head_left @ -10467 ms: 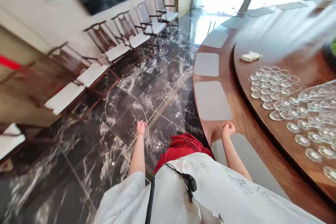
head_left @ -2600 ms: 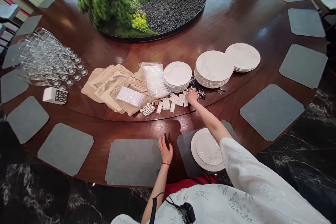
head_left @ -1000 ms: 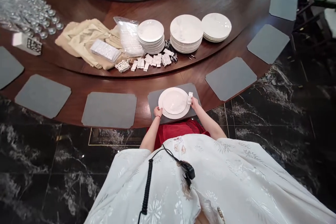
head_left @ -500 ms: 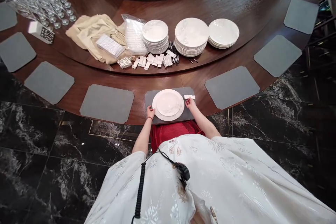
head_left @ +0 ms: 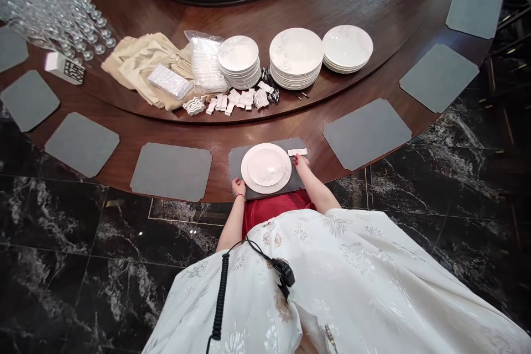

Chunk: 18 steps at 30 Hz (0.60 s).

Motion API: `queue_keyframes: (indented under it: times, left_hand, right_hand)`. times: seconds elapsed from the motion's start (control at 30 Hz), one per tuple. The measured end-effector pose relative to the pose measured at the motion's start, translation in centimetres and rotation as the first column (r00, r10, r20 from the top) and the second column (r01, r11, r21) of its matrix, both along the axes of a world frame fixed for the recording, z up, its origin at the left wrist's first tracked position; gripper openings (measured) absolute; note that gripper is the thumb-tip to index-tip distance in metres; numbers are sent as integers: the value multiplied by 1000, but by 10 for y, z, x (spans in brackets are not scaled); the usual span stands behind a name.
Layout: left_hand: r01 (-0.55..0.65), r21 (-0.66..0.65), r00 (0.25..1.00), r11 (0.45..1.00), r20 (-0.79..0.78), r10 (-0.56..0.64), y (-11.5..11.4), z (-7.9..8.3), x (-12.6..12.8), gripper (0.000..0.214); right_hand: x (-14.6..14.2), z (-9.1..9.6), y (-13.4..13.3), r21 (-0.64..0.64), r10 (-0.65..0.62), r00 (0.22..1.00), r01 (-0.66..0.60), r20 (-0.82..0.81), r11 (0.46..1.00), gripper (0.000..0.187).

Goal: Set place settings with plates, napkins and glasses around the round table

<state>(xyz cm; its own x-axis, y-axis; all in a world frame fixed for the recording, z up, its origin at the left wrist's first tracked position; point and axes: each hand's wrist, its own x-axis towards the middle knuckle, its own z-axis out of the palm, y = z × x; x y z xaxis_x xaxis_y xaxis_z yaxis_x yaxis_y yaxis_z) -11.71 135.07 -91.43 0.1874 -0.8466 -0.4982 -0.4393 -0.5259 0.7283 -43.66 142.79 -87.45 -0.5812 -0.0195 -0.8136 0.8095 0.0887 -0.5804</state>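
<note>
A small white plate (head_left: 269,166) lies on a larger white plate (head_left: 253,182), both on a grey placemat (head_left: 235,161) at the table's near edge. My left hand (head_left: 238,187) is beside the larger plate's left rim, low on the mat, with thumb and fingers apart and nothing in them. To the right of the plates lies a slim white chopstick rest (head_left: 297,152). My right hand (head_left: 301,162) has its fingertips closed at the near edge of this rest; the exact grip is too small to see.
On the raised turntable stand a stack of small plates (head_left: 239,66), a stack of large plates (head_left: 296,61) and shallow bowls (head_left: 347,47). Loose chopstick rests (head_left: 234,100), beige cloths (head_left: 141,63) and several glasses (head_left: 62,11) are there too. Grey placemats (head_left: 172,171) line the rim.
The chopstick rest has shifted slightly left towards the plates, with my right hand at it. My left hand has moved slightly down along the plate's side. The camera view has tilted a little.
</note>
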Motion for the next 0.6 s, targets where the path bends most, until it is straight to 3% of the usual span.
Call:
queue_keyframes:
  times: [0.3,0.5,0.6]
  left_hand:
    - [43,1,997,999,68,-43,1,8,-3,38]
    - [108,90,991,990,-91,-100,2,15,1,46]
    - [204,32,978,978,-51,-203,-3,22,12,50]
  right_hand:
    - [-1,1,2,30,-34,999,33,9,999,7]
    - [-1,10,5,38,-48,999,47,20,998,6]
    - [0,20,11,39,-24,999,23,41,999,8]
